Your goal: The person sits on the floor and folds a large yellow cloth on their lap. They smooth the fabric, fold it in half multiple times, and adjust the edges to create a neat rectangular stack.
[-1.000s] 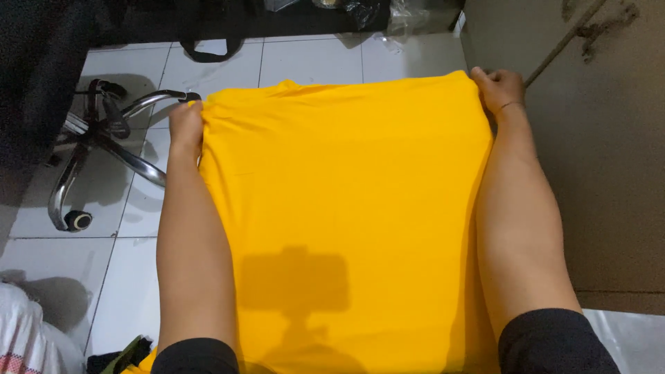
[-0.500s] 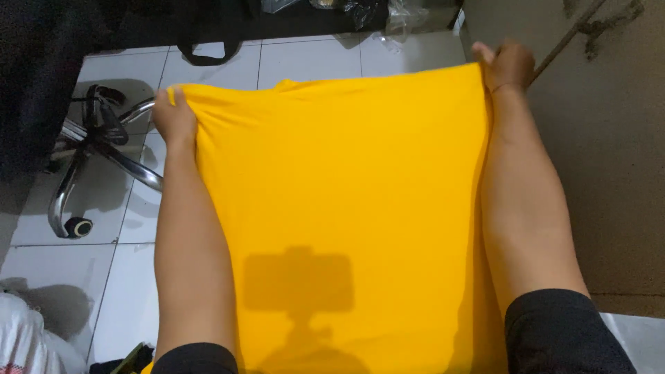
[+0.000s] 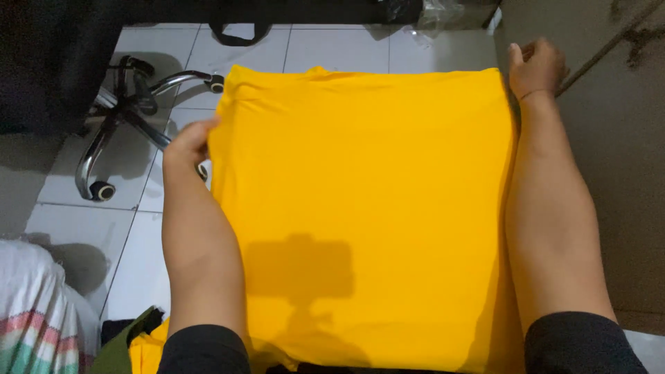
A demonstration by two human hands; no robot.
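Note:
A bright yellow cloth [image 3: 367, 208] lies spread flat in front of me, filling the middle of the head view. My left hand [image 3: 188, 143] rests at its left edge about a third of the way down, fingers touching the fabric's side. My right hand [image 3: 537, 69] sits at the cloth's far right corner, fingers curled around that corner. Both forearms run along the cloth's two sides. A dark shadow of the head camera falls on the lower middle of the cloth.
A chrome wheeled chair base [image 3: 121, 125] stands on the white tiled floor [image 3: 138, 235] at the left. A striped white garment [image 3: 34, 312] lies at the lower left. A brown wall [image 3: 616, 138] rises on the right. Dark items line the far edge.
My left hand has let go of the far left corner and slid back along the left edge toward me. The right hand stays at the far right corner.

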